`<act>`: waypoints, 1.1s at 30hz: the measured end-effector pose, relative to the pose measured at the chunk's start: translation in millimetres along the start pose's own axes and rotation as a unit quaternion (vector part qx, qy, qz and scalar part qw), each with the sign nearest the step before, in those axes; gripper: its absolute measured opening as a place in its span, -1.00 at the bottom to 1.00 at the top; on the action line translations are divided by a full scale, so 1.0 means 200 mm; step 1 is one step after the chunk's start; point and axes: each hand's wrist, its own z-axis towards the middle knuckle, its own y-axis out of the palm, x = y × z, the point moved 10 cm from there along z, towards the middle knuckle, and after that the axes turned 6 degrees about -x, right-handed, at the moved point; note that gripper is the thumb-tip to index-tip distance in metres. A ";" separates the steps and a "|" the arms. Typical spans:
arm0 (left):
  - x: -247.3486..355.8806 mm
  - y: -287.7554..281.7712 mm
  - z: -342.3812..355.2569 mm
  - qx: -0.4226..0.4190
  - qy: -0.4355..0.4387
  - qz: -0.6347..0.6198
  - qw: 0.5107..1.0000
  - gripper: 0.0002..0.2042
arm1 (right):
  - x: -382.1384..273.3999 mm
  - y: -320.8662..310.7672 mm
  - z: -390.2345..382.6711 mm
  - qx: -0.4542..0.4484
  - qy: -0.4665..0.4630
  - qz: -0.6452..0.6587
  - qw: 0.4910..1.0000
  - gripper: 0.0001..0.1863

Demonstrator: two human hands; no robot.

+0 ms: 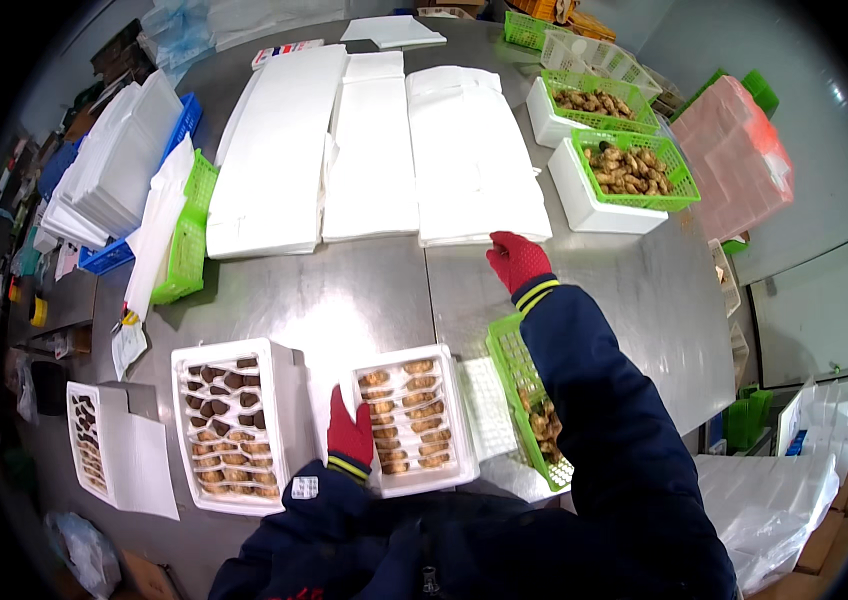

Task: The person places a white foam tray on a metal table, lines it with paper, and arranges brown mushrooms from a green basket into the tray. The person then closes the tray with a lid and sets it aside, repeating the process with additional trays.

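My right hand (518,262), in a red glove, reaches to the near edge of the right-hand stack of white sheets (469,150). Its fingers are drawn together at that edge, and the fingertips look pinched on a sheet. At the left rim of a white foam box (458,455) is my red-gloved left hand (349,435), fingers stretched out and thumb apart. Inside the box, tan, mushroom-like pieces (424,412) lie in two columns between white strips. Right of it, partly behind my right arm, stands a green basket (512,365) with more pieces.
Two more foam boxes (274,400) (94,440) with rows of dark and tan pieces stand at left. Further white stacks (279,150) (372,160) cover the far table. Filled green baskets (684,180) (594,85) sit on foam boxes at far right. Scissors (130,318) lie at left.
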 end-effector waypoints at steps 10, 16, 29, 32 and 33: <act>0.09 -0.03 0.03 -0.001 -0.028 0.020 0.999 -0.49 | 0.20 0.31 0.92 0.031 -0.025 -0.163 0.986 -0.36; 0.13 -0.07 0.08 -0.018 -0.041 -0.041 0.998 -0.54 | 0.28 0.51 1.08 -0.118 0.106 -0.342 0.926 -0.27; 0.12 -0.07 0.03 -0.007 -0.013 -0.033 0.999 -0.60 | -0.27 0.55 0.14 -0.054 -0.291 -0.333 0.895 -0.85; 0.03 -0.03 0.01 -0.007 -0.016 -0.005 1.000 -0.51 | -0.61 0.44 -0.15 -0.115 -0.323 -0.214 0.915 -0.88; 0.01 -0.03 0.00 -0.006 -0.015 0.001 1.000 -0.50 | -0.77 0.34 -0.24 -0.093 -0.358 -0.128 0.920 -0.85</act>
